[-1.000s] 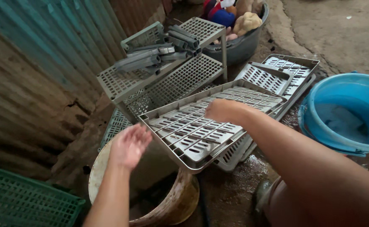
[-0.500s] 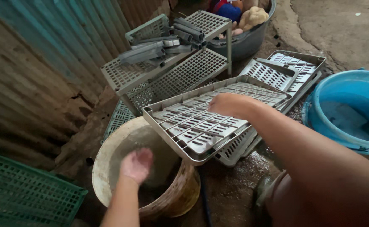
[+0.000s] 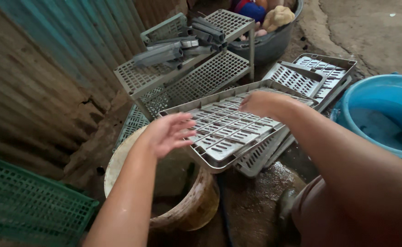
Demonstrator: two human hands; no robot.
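Observation:
A grey slotted plastic tray [image 3: 228, 132] lies tilted on a stack of similar trays [image 3: 256, 158]. Its near corner hangs over a dirty beige bucket [image 3: 118, 167]. My right hand [image 3: 260, 103] lies on the tray's upper part, fingers curled down onto the slats. My left hand [image 3: 166, 132] hovers wet at the tray's near left edge, above the bucket, fingers spread and holding nothing.
A blue tub [image 3: 384, 114] with water stands at the right. More grey trays [image 3: 315, 75] and a grey rack with loose bars [image 3: 187, 68] lean against a corrugated metal wall [image 3: 50, 68]. A green crate [image 3: 27, 206] is at lower left, a dark basin [image 3: 274, 41] behind. The ground is wet.
My left hand dipped into the bucket half a second ago and has now risen to the tray's edge. My right hand stays on the tray.

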